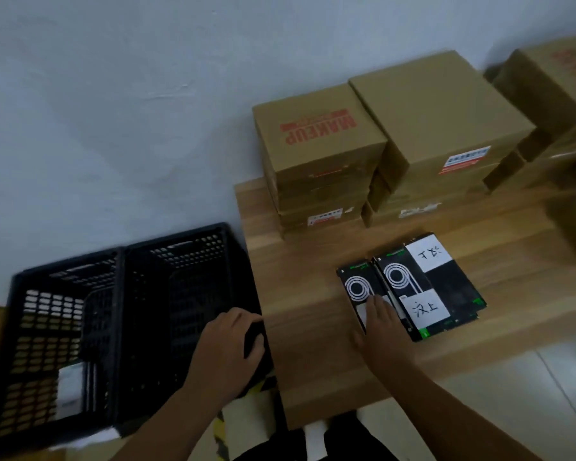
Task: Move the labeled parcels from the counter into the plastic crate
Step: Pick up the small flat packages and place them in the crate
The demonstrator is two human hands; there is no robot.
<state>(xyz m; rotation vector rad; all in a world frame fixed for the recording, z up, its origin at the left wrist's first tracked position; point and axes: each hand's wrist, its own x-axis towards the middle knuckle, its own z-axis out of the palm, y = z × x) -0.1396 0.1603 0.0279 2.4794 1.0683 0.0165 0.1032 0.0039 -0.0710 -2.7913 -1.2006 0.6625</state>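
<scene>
Two black crates stand side by side left of the wooden counter; the left one holds a white-labeled parcel. My left hand grips the near right rim of the right crate. On the counter lie flat black parcels with white spiral prints: a narrow left one and a wider stack carrying two white handwritten labels. My right hand rests fingers-down on the near end of the left parcel, its thumb at the parcel's left edge.
Stacks of brown cardboard boxes with red print fill the back of the counter against the pale wall. More boxes stand at the far right. Tiled floor shows at the lower right.
</scene>
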